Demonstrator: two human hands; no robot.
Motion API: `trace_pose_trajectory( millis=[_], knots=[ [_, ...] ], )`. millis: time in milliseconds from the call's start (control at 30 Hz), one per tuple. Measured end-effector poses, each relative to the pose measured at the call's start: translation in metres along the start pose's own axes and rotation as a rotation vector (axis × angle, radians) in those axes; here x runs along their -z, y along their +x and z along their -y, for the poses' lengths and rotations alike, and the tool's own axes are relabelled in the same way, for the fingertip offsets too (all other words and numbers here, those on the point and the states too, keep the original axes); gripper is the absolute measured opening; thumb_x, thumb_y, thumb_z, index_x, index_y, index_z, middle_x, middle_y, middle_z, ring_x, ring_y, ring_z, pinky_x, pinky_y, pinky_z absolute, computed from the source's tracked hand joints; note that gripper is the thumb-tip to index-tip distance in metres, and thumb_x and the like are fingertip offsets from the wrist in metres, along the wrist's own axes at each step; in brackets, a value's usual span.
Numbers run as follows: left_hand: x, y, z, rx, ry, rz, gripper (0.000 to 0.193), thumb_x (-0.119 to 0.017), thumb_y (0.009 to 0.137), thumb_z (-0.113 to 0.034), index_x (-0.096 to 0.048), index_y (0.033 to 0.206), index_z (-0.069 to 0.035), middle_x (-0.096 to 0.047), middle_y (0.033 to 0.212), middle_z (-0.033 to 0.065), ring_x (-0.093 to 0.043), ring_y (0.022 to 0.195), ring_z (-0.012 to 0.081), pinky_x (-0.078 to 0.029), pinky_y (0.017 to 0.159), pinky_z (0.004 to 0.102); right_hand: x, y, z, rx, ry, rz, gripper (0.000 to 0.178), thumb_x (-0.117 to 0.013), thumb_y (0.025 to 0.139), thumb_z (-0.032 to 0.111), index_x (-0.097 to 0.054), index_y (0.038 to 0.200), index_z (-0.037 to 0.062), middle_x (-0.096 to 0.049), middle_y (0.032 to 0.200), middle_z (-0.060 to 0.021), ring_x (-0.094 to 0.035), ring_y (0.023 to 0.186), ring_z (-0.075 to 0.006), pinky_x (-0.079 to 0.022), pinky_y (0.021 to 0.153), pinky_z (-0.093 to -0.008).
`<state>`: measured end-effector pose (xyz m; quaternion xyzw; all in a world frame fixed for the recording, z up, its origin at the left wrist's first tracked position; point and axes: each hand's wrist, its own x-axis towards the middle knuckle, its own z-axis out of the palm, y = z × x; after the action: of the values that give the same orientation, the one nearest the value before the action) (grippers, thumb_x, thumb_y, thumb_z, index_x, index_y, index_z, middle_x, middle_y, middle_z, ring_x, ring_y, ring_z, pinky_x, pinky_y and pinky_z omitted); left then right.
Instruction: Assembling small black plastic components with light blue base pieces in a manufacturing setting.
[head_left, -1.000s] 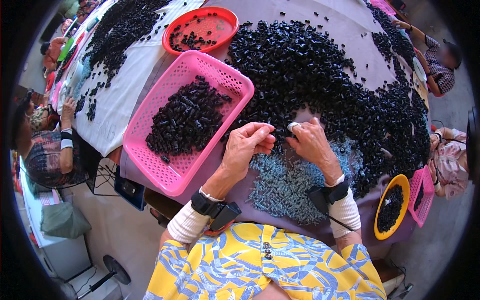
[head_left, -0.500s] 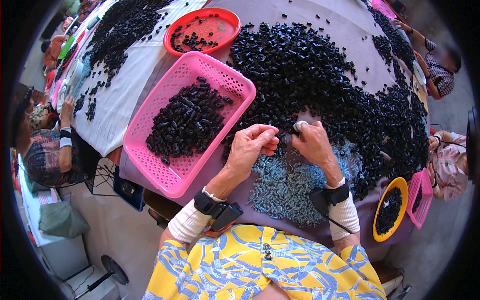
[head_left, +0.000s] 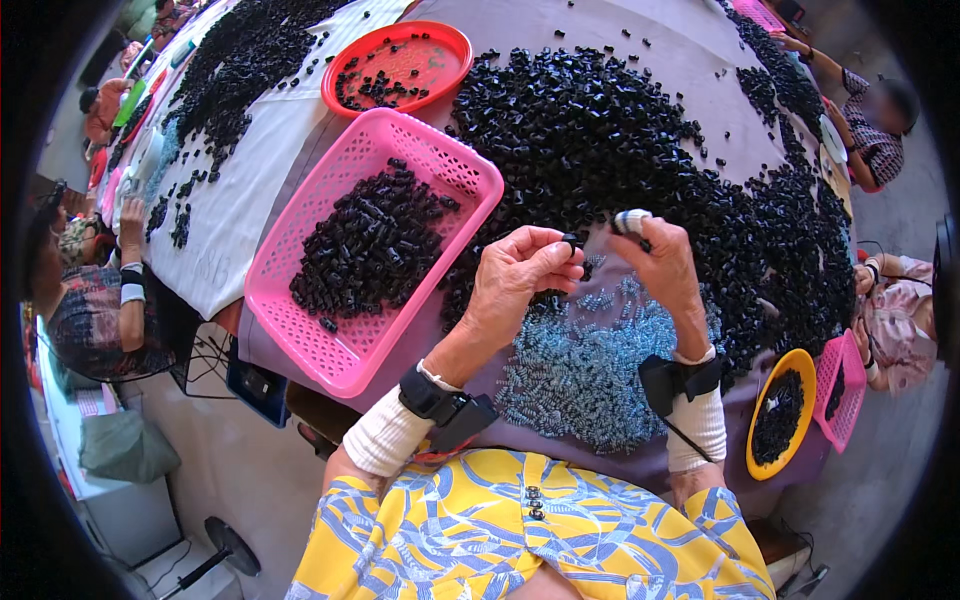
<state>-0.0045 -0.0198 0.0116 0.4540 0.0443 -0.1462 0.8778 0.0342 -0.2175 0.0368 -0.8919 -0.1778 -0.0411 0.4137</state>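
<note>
Between its thumb and fingers, my left hand [head_left: 520,275] pinches a small black plastic part [head_left: 571,242]. Just to the right, my right hand [head_left: 662,262] has its fingers curled, with a striped wrapping [head_left: 630,221] round one fingertip. A dark bit shows by those fingers, but I cannot make out what it is. Below both hands spreads a pile of tiny bluish coil springs [head_left: 590,375]. Beyond them lies a large heap of black plastic parts [head_left: 590,130]. Left of my left hand stands a pink perforated basket [head_left: 285,318] holding a mound of black parts [head_left: 370,245].
A red round tray [head_left: 450,62] with scattered black parts sits behind the basket. At the right edge are a yellow bowl [head_left: 757,455] and another pink basket [head_left: 848,412]. People work at the left and right around the cloth-covered table [head_left: 690,45].
My left hand has shifted right and slightly up, and a black part now shows at its fingertips. My right hand has moved up and right, its wrist turned.
</note>
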Motion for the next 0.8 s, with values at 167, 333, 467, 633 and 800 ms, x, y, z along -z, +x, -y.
trace_pose_trajectory(
  millis=[167,333,467,633,800],
  knots=[
    [0.008,0.0,0.001,0.006,-0.02,0.008,0.019,-0.059,0.088,-0.008,-0.058,0.104,0.001,-0.065,0.091,0.0125,-0.065,0.076,0.0177,-0.056,0.069,0.0296,-0.008,-0.01,-0.031,0.156,-0.321,0.111,0.01,-0.064,0.074,0.008,-0.06,0.082,0.0044,-0.061,0.077,-0.0096,-0.058,0.071,-0.0295,-0.041,0.068,-0.038],
    [0.008,-0.003,-0.003,0.082,-0.008,0.018,0.022,-0.058,0.088,-0.007,-0.058,0.108,0.0,-0.065,0.091,0.0122,-0.065,0.076,0.017,-0.056,0.069,0.0299,-0.019,-0.015,-0.032,0.212,-0.57,0.169,0.01,-0.064,0.073,0.009,-0.059,0.081,0.0054,-0.059,0.078,-0.0092,-0.058,0.079,-0.0273,-0.041,0.072,-0.0391],
    [0.015,-0.004,-0.003,0.099,-0.05,0.014,0.022,-0.057,0.088,-0.007,-0.056,0.109,0.0,-0.065,0.092,0.0127,-0.065,0.077,0.0178,-0.056,0.069,0.0308,-0.025,-0.01,-0.036,0.22,-0.587,0.204,0.011,-0.065,0.071,0.009,-0.056,0.076,0.004,-0.058,0.076,-0.0099,-0.058,0.08,-0.0268,-0.04,0.074,-0.039],
    [0.013,-0.005,-0.002,0.082,-0.081,0.031,0.02,-0.057,0.088,-0.007,-0.053,0.107,-0.003,-0.065,0.093,0.0144,-0.066,0.079,0.0201,-0.056,0.07,0.032,-0.023,-0.016,-0.035,0.26,-0.609,0.158,0.01,-0.064,0.072,0.009,-0.055,0.074,0.0049,-0.056,0.074,-0.0097,-0.056,0.076,-0.027,-0.04,0.074,-0.0378],
    [0.015,-0.004,-0.001,0.075,-0.099,0.014,0.018,-0.056,0.089,-0.008,-0.054,0.106,-0.003,-0.065,0.093,0.0149,-0.066,0.078,0.0206,-0.056,0.07,0.0324,-0.03,-0.02,-0.039,0.338,-0.621,0.098,0.008,-0.062,0.072,0.008,-0.055,0.075,0.0053,-0.055,0.076,-0.0104,-0.055,0.074,-0.0275,-0.04,0.075,-0.0368]
  ],
)
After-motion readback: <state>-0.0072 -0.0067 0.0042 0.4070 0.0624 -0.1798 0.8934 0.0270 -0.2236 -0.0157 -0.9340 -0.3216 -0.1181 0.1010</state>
